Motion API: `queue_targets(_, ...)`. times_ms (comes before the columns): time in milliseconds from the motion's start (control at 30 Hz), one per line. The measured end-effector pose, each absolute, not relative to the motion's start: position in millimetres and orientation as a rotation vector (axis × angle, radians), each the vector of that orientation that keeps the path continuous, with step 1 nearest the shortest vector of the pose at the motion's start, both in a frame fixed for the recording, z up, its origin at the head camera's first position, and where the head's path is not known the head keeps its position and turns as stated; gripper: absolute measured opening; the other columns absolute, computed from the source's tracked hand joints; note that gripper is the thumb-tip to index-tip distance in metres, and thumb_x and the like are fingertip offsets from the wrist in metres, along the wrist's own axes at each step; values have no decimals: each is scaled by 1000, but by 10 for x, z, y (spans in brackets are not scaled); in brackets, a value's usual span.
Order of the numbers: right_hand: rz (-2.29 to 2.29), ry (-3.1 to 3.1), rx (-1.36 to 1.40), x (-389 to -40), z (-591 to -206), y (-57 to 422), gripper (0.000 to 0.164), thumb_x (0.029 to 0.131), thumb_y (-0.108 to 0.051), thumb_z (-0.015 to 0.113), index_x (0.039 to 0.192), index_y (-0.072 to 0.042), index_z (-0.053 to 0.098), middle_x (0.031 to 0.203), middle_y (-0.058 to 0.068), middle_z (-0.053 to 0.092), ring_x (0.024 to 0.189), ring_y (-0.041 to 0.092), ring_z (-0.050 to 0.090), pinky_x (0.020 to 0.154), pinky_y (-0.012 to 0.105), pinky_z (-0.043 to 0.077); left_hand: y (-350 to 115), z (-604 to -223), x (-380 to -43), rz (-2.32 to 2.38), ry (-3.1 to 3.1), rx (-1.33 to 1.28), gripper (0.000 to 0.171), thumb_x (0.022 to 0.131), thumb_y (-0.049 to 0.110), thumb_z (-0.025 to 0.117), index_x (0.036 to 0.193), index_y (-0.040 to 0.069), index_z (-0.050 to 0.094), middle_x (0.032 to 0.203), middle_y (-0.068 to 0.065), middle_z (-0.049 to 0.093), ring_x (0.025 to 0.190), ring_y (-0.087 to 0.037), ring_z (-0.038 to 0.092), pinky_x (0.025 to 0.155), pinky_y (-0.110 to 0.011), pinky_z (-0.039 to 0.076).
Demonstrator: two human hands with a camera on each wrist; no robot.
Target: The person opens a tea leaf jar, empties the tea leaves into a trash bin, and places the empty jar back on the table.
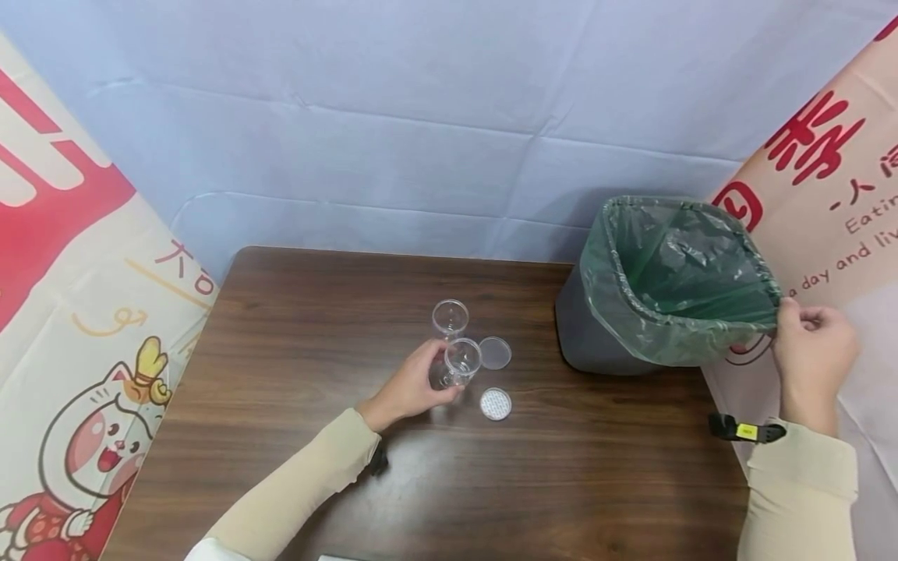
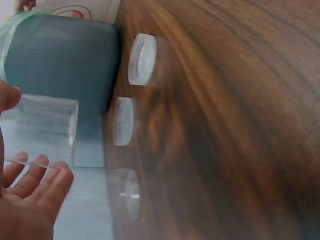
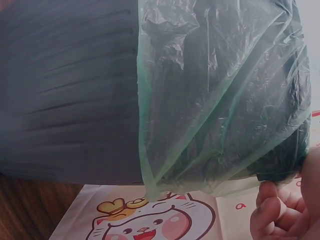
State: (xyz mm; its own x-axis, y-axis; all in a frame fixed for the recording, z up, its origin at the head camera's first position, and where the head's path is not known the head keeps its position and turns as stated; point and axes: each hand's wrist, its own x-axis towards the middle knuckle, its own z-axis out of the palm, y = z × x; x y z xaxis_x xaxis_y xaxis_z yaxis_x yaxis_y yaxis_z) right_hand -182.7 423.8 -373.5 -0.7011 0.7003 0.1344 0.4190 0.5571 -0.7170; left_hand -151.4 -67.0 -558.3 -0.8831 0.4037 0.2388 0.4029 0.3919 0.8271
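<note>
My left hand grips a clear plastic jar between thumb and fingers; the left wrist view shows the jar raised off the tabletop. Behind it stands a second clear jar. To its right lie a clear round lid and a round lid with a white patterned face. My right hand pinches the near right rim of a grey trash bin. A green plastic bag lines this bin and folds down over its rim.
The wooden table carries the jars and lids, with the bin at its back right corner. A pale blue cloth hangs behind. Printed banners flank both sides, the right banner close beside the bin.
</note>
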Motion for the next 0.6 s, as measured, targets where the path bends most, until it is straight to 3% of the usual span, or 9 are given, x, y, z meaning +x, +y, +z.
queue_targets(267, 967, -2395, -925, -1836, -3737, 4246, 26, 100, -40, 53, 79, -24, 52, 51, -27, 44, 45, -5, 42, 42, 14, 34, -655, -5809, -1484, 1558, 2589, 639, 61, 76, 10, 87, 127, 1, 55, 118, -11, 62, 107, -25, 63, 96, -39, 53)
queue_targets(600, 927, -2398, -921, -1836, -3751, 4253, 27, 99, -41, 53, 78, -24, 52, 51, -27, 43, 47, -5, 42, 43, 14, 34, -674, -6000, -1441, 1621, 2494, 556, 62, 78, 7, 87, 128, 0, 52, 125, -14, 59, 115, -28, 62, 99, -36, 52)
